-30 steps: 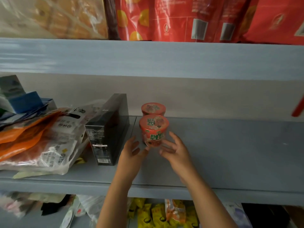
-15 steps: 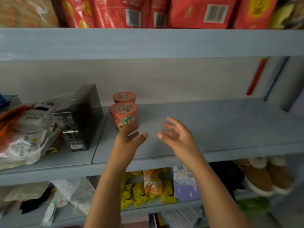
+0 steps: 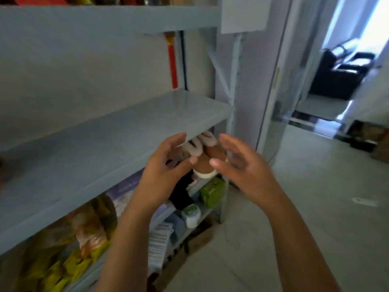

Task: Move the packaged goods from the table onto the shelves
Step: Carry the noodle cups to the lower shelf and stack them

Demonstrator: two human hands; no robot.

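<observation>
My left hand (image 3: 162, 171) and my right hand (image 3: 242, 167) hover side by side in front of the right end of the grey middle shelf (image 3: 109, 144), palms facing each other, fingers relaxed, holding nothing. This stretch of the shelf board is bare. The cup noodles and the black box are out of view to the left. Yellow and orange snack packets (image 3: 69, 256) lie on the lower shelf below my left forearm.
Brown fleece-lined slippers (image 3: 202, 152) sit on the lower shelf behind my fingertips, with a green packet (image 3: 211, 191) and a white jar (image 3: 191, 214) beneath. A red pole (image 3: 173, 62) stands behind the rack. To the right are tiled floor (image 3: 315, 207) and a doorway with a dark chair (image 3: 341, 74).
My hands have let go of the cup noodle and drawn back from the shelf. The view has swung right, so the cups and black box left the frame.
</observation>
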